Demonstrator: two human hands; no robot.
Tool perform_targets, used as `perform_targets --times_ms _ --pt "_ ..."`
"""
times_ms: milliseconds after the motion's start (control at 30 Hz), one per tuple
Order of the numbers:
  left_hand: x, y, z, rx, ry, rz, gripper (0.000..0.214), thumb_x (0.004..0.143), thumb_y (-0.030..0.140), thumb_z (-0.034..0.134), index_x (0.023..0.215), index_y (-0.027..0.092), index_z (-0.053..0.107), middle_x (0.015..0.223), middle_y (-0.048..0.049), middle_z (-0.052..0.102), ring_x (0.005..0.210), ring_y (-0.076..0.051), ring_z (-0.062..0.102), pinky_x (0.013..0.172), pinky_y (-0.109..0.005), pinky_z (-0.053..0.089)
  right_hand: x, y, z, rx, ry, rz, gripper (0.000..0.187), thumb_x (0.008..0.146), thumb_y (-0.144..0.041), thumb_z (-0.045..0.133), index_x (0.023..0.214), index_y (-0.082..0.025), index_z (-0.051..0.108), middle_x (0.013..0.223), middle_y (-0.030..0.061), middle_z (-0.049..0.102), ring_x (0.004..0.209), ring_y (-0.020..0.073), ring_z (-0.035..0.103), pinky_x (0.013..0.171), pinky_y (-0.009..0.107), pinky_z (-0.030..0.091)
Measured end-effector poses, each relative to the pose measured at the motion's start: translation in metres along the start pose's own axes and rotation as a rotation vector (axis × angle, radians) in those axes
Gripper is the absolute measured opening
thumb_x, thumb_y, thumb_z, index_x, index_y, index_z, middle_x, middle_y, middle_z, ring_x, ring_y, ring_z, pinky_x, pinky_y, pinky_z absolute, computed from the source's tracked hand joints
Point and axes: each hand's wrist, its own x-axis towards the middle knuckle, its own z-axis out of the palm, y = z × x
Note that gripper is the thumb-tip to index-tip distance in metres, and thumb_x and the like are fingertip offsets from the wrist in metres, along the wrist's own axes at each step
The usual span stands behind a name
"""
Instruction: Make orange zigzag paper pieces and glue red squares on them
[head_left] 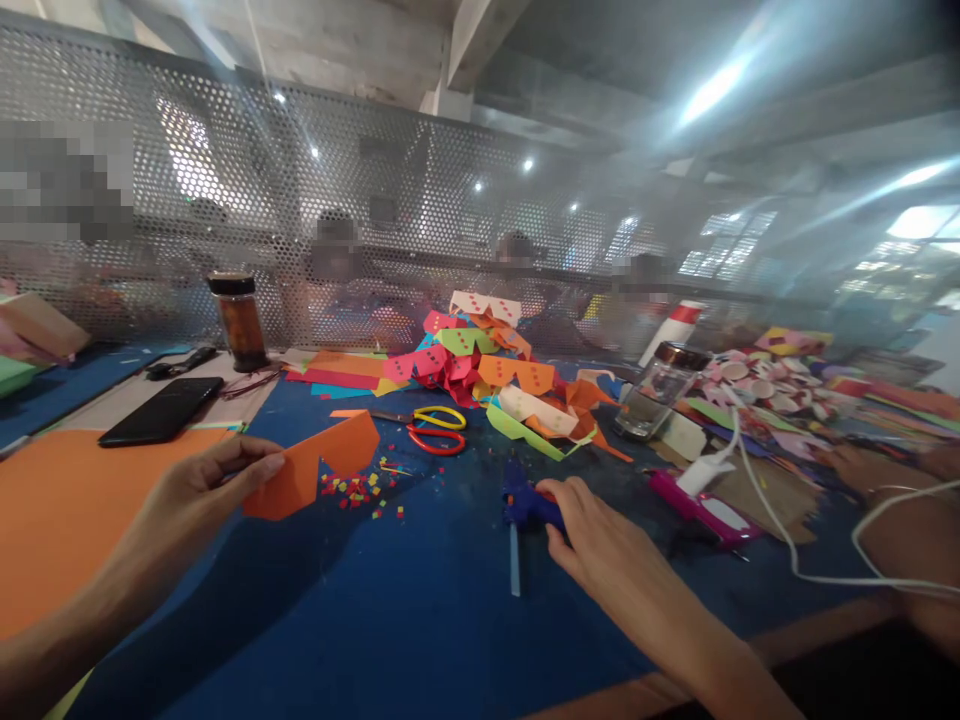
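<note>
My left hand (232, 475) pinches the end of an orange paper cut-out (300, 475), notched along one edge like a pair of paper glasses. On the right, my right hand (596, 530) has its fingers round the handle of a blue hot glue gun (525, 503). A pale glue stick (514, 562) juts from the gun toward me. Between the hands lie small coloured paper bits (360, 488). Scissors (435, 430) with red and yellow handles rest behind them. Farther back is a heap of coloured paper glasses (480, 360) with small dots.
Orange sheets (90, 500), a black phone (161, 411) and a jar of dark liquid (240, 322) are at left. At right stand a clear glass jar (656, 392) and a magenta packet (705, 508). Another person's hand (855, 470) and a white cable (780, 540) are beyond.
</note>
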Motion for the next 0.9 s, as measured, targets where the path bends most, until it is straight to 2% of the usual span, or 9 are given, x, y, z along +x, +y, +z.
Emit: perform_targets --times_ms 100,167,200,267,333,433,500,667,900 --pt "-0.001 0.002 0.001 -0.023 -0.039 -0.035 0.039 0.070 0.060 0.072 0.079 0.022 0.073 0.070 0.0001 0.068 0.066 -0.020 0.061 0.057 -0.026 0.047 -0.002 -0.004 -0.008 0.173 0.069 0.066 0.039 0.092 -0.019 0.046 0.131 -0.017 0.049 0.110 0.0123 0.063 0.096 0.0289 0.070 0.080 0.044 0.057" --pt "-0.001 0.000 0.003 -0.042 -0.056 -0.023 0.036 0.072 0.058 0.072 0.077 0.023 0.072 0.068 0.0015 0.066 0.066 -0.018 0.061 0.058 -0.025 0.047 0.001 -0.009 -0.017 0.354 0.076 0.090 0.038 0.093 -0.022 0.050 0.130 -0.023 0.050 0.112 0.0092 0.064 0.098 0.0259 0.070 0.082 0.041 0.057" --pt "-0.001 -0.001 0.005 -0.056 -0.069 -0.016 0.035 0.073 0.058 0.072 0.077 0.023 0.072 0.068 0.0019 0.066 0.066 -0.018 0.060 0.058 -0.024 0.047 0.004 -0.014 -0.023 0.445 0.043 0.089 0.033 0.094 -0.025 0.053 0.127 -0.026 0.054 0.111 0.0071 0.064 0.097 0.0240 0.069 0.081 0.038 0.057" --pt "-0.001 -0.003 0.007 -0.083 -0.101 -0.015 0.036 0.074 0.058 0.072 0.079 0.023 0.072 0.068 0.0016 0.068 0.065 -0.017 0.060 0.059 -0.023 0.047 0.015 -0.026 -0.034 0.596 0.012 0.100 0.018 0.094 -0.036 0.059 0.110 -0.027 0.061 0.094 0.0020 0.066 0.080 0.0202 0.068 0.069 0.032 0.055" --pt "-0.001 -0.005 0.008 -0.102 -0.119 -0.022 0.037 0.074 0.059 0.072 0.080 0.022 0.072 0.068 0.0010 0.069 0.064 -0.017 0.061 0.059 -0.024 0.047 0.030 -0.042 -0.045 0.760 0.023 0.106 0.017 0.096 -0.043 0.058 0.098 -0.027 0.063 0.081 -0.0005 0.064 0.069 0.0178 0.062 0.059 0.028 0.052" --pt "-0.001 -0.006 0.009 -0.123 -0.107 -0.037 0.036 0.074 0.057 0.072 0.079 0.021 0.072 0.066 0.0009 0.069 0.062 -0.017 0.061 0.058 -0.024 0.046 0.055 -0.069 -0.055 0.981 -0.046 -0.001 0.019 0.096 -0.044 0.060 0.100 -0.027 0.066 0.088 -0.0012 0.068 0.075 0.0158 0.061 0.063 0.026 0.050" --pt "0.000 -0.007 0.008 -0.143 -0.094 -0.050 0.034 0.076 0.055 0.072 0.080 0.021 0.071 0.066 0.0016 0.069 0.061 -0.016 0.060 0.057 -0.024 0.045 0.069 -0.084 -0.054 1.083 -0.121 -0.073 0.021 0.094 -0.045 0.063 0.098 -0.024 0.067 0.084 -0.0017 0.066 0.072 0.0143 0.059 0.061 0.025 0.047" --pt "0.004 -0.013 0.006 -0.126 -0.120 -0.052 0.035 0.077 0.056 0.071 0.078 0.021 0.070 0.059 0.0025 0.064 0.056 -0.014 0.055 0.055 -0.024 0.042 0.083 -0.101 -0.035 1.186 -0.164 -0.106 0.025 0.095 -0.044 0.062 0.087 -0.021 0.062 0.073 -0.0038 0.056 0.063 0.0109 0.048 0.056 0.024 0.042" --pt "0.005 -0.013 0.005 -0.076 -0.124 -0.079 0.034 0.078 0.057 0.069 0.077 0.022 0.069 0.057 0.0029 0.063 0.054 -0.014 0.054 0.053 -0.024 0.041 0.078 -0.098 -0.022 1.112 -0.053 -0.095 0.014 0.093 -0.035 0.062 0.087 -0.023 0.058 0.079 -0.0031 0.059 0.066 0.0117 0.055 0.061 0.025 0.047"
